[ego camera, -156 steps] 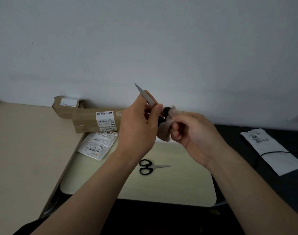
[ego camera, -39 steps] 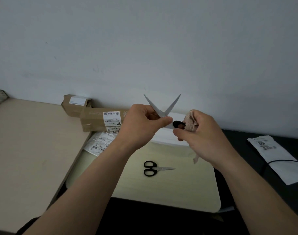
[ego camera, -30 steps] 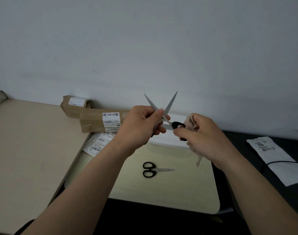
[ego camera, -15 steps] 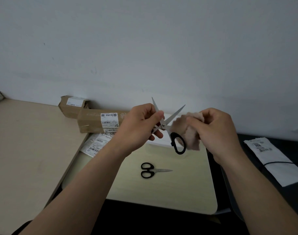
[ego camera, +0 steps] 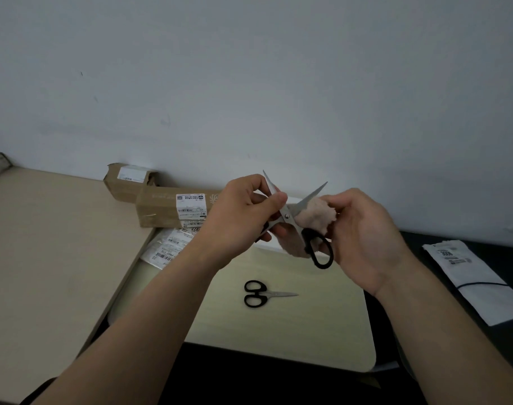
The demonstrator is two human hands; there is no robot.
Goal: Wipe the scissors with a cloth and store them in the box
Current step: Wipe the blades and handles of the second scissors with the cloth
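My left hand (ego camera: 240, 217) grips a pair of black-handled scissors (ego camera: 290, 217) near the pivot, with the blades spread apart and pointing up. One black handle loop hangs down at the right. My right hand (ego camera: 363, 232) holds a pinkish cloth (ego camera: 313, 217) bunched against the right blade. A second, smaller pair of black-handled scissors (ego camera: 264, 294) lies shut on the small pale table (ego camera: 293, 331) below my hands. A white box (ego camera: 271, 248) sits behind my hands, mostly hidden.
Two brown cardboard boxes (ego camera: 167, 210) with labels lie against the wall at the left, with plastic labelled bags (ego camera: 167, 247) in front of them. A beige desk (ego camera: 45, 258) spreads to the left. A white bag and a black cable (ego camera: 471, 276) lie on the dark surface at the right.
The scissors, shut 5 s ago, now have their blades spread. My right hand moved the cloth from the handle onto the right blade, and one handle loop swung down.
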